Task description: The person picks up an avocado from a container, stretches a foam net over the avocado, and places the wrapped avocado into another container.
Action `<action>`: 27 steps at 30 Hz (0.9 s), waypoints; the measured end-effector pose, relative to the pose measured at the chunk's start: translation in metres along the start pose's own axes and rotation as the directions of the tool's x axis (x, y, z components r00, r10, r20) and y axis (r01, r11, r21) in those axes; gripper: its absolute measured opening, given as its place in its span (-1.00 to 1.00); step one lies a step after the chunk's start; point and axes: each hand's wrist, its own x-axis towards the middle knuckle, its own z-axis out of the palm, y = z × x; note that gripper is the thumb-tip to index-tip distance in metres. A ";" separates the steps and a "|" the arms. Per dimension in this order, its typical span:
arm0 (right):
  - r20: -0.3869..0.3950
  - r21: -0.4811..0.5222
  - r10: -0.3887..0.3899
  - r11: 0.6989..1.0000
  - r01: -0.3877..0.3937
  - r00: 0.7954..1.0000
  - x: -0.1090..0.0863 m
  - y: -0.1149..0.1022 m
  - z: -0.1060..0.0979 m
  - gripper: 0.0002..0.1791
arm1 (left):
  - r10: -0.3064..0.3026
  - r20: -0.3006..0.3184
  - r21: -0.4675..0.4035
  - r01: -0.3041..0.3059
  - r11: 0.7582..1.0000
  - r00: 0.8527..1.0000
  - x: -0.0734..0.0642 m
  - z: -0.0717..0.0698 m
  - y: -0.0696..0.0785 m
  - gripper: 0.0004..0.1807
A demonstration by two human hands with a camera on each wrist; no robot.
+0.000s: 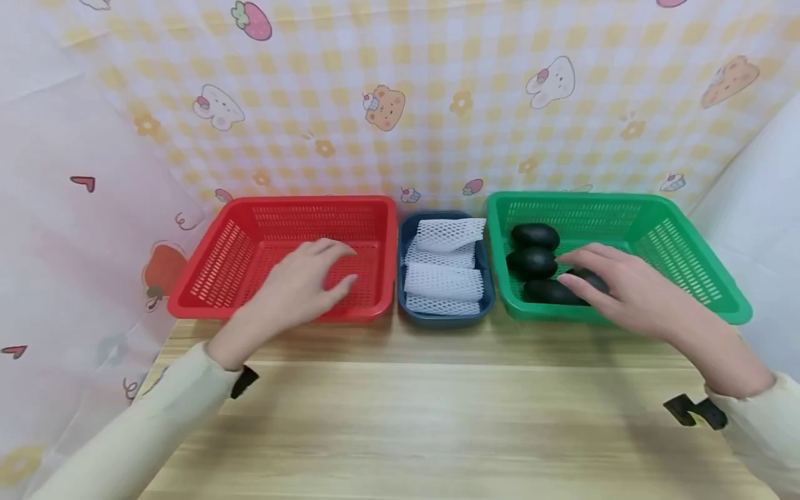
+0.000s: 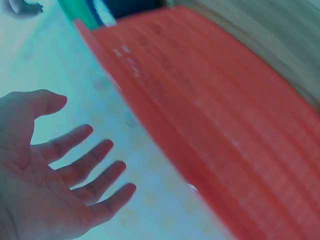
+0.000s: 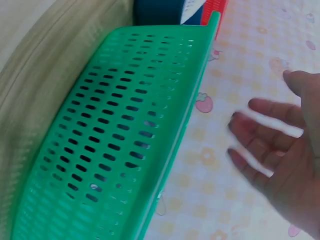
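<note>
My left hand (image 1: 298, 283) hovers over the red basket (image 1: 386, 257), fingers spread and nothing held. In the left wrist view that palm (image 2: 45, 185) is bare beside the basket's red wall. Over the green basket (image 1: 706, 267) hangs my right hand (image 1: 634, 292), its fingers loosely bent above several black oval fruits, avocado-like (image 1: 532, 262), at the basket's left end. The right wrist view shows this hand (image 3: 287, 145) above the rim with nothing in its grasp. Part of the fruit nearest the thumb is hidden by the hand.
A dark blue bin (image 1: 446, 321) stands between the two baskets, holding several white foam net sleeves (image 1: 444, 281). All three containers stand on a wood-grain table (image 1: 437, 410). Behind them hangs a yellow checked cloth (image 1: 431, 90); white cloth (image 1: 81, 208) lines the left side.
</note>
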 end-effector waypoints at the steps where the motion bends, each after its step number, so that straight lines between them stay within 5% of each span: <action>1: -0.039 -0.008 -0.062 0.998 0.062 0.997 0.001 0.000 0.000 -0.78 | 0.028 0.000 -0.006 -0.028 1.000 1.000 0.004 0.002 0.008 -0.47; 3: -0.109 -0.036 -0.172 0.985 0.169 0.979 0.002 -0.001 0.000 -0.84 | 0.102 0.013 -0.010 -0.102 0.995 0.995 0.011 0.009 0.025 -0.51; 7: -0.175 -0.078 -0.274 0.961 0.264 0.946 0.008 -0.003 0.000 -0.54 | 0.236 0.090 0.001 -0.237 0.972 0.968 0.027 0.027 0.053 -0.57; 12: -0.125 -0.085 -0.268 0.962 0.258 0.955 0.011 -0.005 -0.003 -0.61 | 0.309 0.224 0.026 -0.323 0.946 0.924 0.039 0.054 0.074 -0.61; 15: -0.059 -0.083 -0.246 0.967 0.241 0.968 0.010 -0.004 -0.008 -0.75 | 0.310 0.272 0.052 -0.335 0.941 0.911 0.039 0.068 0.080 -0.68; 23: 0.120 -0.087 -0.149 0.983 0.160 0.982 0.009 0.009 -0.020 -0.72 | 0.296 0.230 0.182 -0.340 0.923 0.927 0.036 0.090 0.085 -0.83; 27: 0.280 -0.069 -0.010 0.997 0.030 0.960 0.012 0.020 -0.025 -0.79 | 0.279 0.213 0.205 -0.322 0.924 0.936 0.034 0.092 0.085 -0.81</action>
